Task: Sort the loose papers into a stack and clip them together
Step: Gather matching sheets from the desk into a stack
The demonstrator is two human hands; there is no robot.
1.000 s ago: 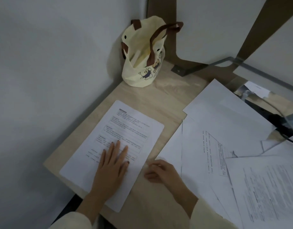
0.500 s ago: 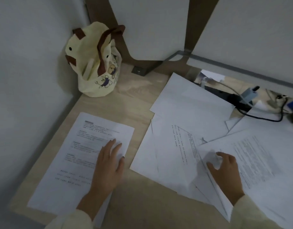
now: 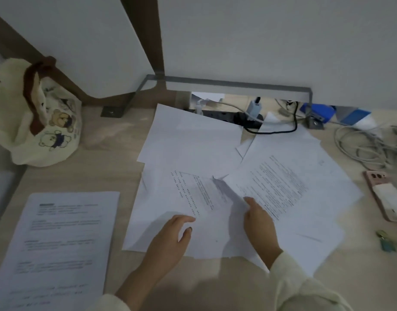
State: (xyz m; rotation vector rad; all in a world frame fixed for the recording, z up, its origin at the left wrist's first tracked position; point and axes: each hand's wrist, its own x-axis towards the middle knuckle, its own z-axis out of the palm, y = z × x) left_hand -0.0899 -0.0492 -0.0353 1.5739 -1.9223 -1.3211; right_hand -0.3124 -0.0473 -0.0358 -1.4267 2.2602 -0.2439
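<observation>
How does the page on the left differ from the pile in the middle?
The left page lies alone, flat and untouched; the middle pile is many sheets overlapping at odd angles, with the left hand and right hand at it. The left page shows print; the middle pile mixes printed and blank faces. Both are white paper on the desk.

White papers point(image 3: 193, 140) with black print, cream bag point(image 3: 36, 122) with brown handles and bear cartoons, pink phone point(image 3: 386, 196), pale wood desk point(image 3: 117, 140)
</observation>
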